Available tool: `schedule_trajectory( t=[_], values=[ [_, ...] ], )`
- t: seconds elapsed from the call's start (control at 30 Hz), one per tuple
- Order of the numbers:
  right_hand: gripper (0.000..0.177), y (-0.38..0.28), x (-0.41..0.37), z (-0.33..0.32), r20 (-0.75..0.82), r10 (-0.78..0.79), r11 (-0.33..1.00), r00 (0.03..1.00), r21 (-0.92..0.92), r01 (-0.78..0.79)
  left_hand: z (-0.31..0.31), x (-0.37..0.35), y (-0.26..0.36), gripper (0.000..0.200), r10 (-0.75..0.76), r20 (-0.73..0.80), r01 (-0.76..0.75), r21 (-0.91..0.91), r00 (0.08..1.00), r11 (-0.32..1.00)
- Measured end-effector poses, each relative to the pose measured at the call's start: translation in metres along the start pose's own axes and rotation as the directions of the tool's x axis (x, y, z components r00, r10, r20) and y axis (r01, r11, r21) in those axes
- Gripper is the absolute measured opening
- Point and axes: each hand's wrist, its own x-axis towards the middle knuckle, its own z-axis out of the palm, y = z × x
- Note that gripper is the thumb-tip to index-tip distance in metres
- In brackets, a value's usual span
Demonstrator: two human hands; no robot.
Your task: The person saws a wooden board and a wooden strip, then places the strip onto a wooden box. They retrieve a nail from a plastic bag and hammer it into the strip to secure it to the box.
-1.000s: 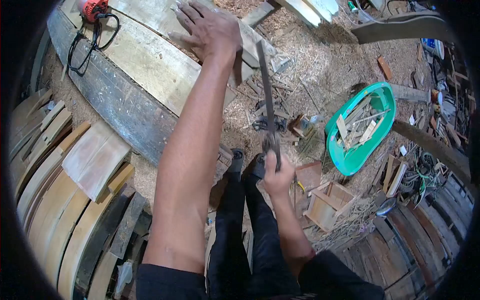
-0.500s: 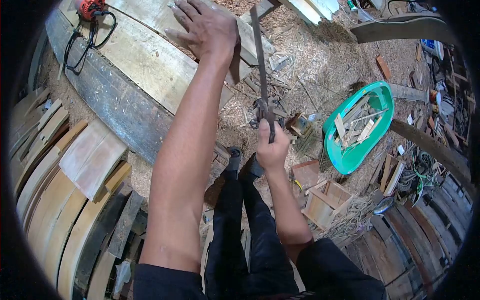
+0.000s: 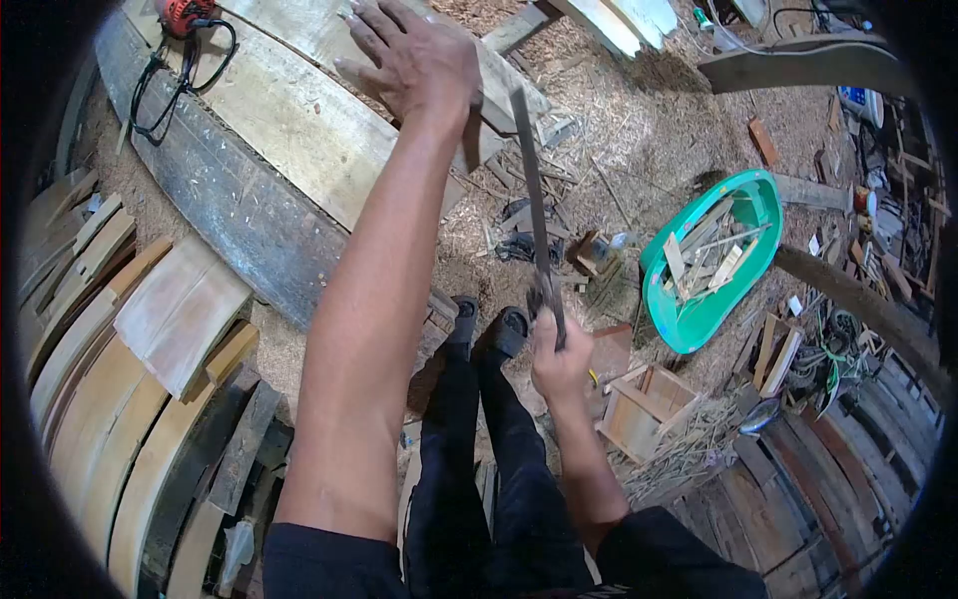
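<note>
My left hand (image 3: 424, 65) presses down on a pale wooden board (image 3: 494, 105), fingers spread. That board lies across the wider planks (image 3: 299, 110) of the bench. In my right hand (image 3: 562, 364) is the handle of a handsaw (image 3: 536, 200), its long dark blade seen nearly edge-on. The blade points away from me, its far end right beside the board's end.
A red power tool (image 3: 185, 15) with a black cord rests on the planks. To the right, a green tub (image 3: 689, 324) holds wood offcuts. A small wooden box (image 3: 639, 429) stands near my legs. Stacked boards (image 3: 130, 399) lie at left; shavings cover the floor.
My right hand has drawn the handsaw back towards my body and slightly right. The left hand stays on the board.
</note>
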Motion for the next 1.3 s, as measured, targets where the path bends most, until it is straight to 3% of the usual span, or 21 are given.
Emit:
schedule_trajectory(
  t=[0.1,0.23,0.3,0.4,0.5,0.53,0.67,0.8,0.9,0.93,1.03,1.17,1.2,1.3],
  values=[
    [0.026,-0.007,0.049,0.015,0.063,0.055,0.998,0.997,0.016,-0.056,0.006,-0.004,-0.007,0.067,0.027,-0.023,-0.028,-0.015,0.999,1.0],
    [0.029,0.004,0.007,0.007,-0.021,0.012,1.0,1.0,-0.01,-0.012,0.008,-0.009,-0.002,0.068,0.043,-0.009,-0.043,-0.001,0.999,0.999],
    [0.028,-0.001,0.012,0.011,-0.005,-0.016,0.999,1.0,0.048,0.017,0.004,-0.005,-0.001,0.069,0.029,-0.014,-0.029,0.015,0.999,0.999],
    [0.026,-0.013,0.058,0.024,0.033,-0.019,1.0,0.999,-0.004,0.02,0.0,-0.007,0.001,0.071,0.03,0.0,-0.03,-0.006,1.0,1.0],
    [0.027,0.001,0.025,0.016,0.001,-0.076,0.995,0.997,-0.063,0.076,-0.002,-0.011,0.003,0.073,0.04,0.013,-0.04,-0.033,0.999,0.999],
    [0.028,0.006,0.003,0.013,-0.085,-0.082,0.996,0.993,0.023,0.085,0.005,-0.01,-0.001,0.073,0.053,-0.003,-0.053,-0.012,0.999,0.999],
    [0.031,-0.015,0.033,0.012,0.016,0.023,0.999,1.0,-0.024,-0.022,0.003,-0.003,0.001,0.073,0.002,0.024,-0.001,-0.025,1.0,1.0],
    [0.035,-0.011,0.03,0.02,0.0,-0.039,0.997,0.999,-0.07,0.039,-0.011,-0.006,0.006,0.071,0.002,0.062,0.001,-0.053,0.998,0.999],
    [0.029,-0.002,0.003,0.01,-0.055,-0.031,0.999,0.998,0.028,0.033,-0.011,-0.005,0.007,0.071,0.017,0.043,-0.016,-0.01,0.999,1.0],
    [0.029,0.004,0.007,0.01,-0.055,0.039,0.996,0.998,0.079,-0.034,-0.009,-0.007,0.01,0.071,-0.014,0.061,0.016,-0.022,0.998,1.0],
    [0.028,-0.009,0.053,0.025,0.06,0.055,0.998,0.997,-0.044,-0.052,-0.011,-0.007,0.007,0.072,0.005,0.065,0.0,-0.074,0.998,0.997],
    [0.032,0.001,0.004,0.007,0.015,0.015,0.997,1.0,-0.078,-0.014,-0.011,-0.007,0.008,0.072,0.003,0.052,0.003,-0.117,0.999,0.993],
    [0.032,0.0,-0.003,0.008,-0.039,-0.022,0.998,0.999,0.049,0.024,-0.012,-0.006,0.01,0.072,-0.004,0.069,0.009,-0.077,0.998,0.997],
    [0.025,-0.002,0.031,0.01,0.011,-0.001,1.0,1.0,-0.028,0.002,-0.009,-0.005,0.008,0.073,0.005,0.05,-0.002,-0.071,0.999,0.997]
  ],
)
